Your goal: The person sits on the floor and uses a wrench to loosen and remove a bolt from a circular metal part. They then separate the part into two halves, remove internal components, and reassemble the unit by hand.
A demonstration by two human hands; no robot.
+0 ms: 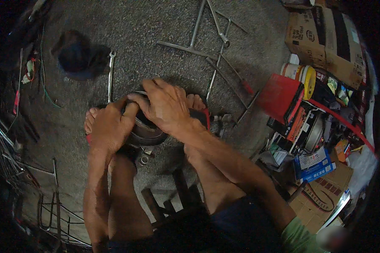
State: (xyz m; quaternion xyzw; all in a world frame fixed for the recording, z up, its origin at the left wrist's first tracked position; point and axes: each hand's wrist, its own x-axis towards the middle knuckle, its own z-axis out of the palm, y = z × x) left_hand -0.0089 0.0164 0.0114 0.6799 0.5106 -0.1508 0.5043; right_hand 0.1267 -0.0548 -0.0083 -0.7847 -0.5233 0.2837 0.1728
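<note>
A dark, round, drum-like part (147,138) with a raised rim sits between my feet; its exact kind is hard to make out. My left hand (110,126) grips its left side, thumb over the rim. Across the top and far right side lies my right hand (166,103), its fingers curled over the edge and its thumb close to the left thumb. Both hands cover much of the part. Just beyond the left hand, a combination wrench (110,78) lies on the ground. A metal ring end (144,159) shows below the part.
Several T-handle wrenches (194,49) lie ahead on the rough ground. A dark blue cloth-like thing (76,59) is at far left. To the right stand a red box (278,96), a yellow-and-white tub (299,75) and a cardboard box (310,40). Metal rods (55,173) clutter the left.
</note>
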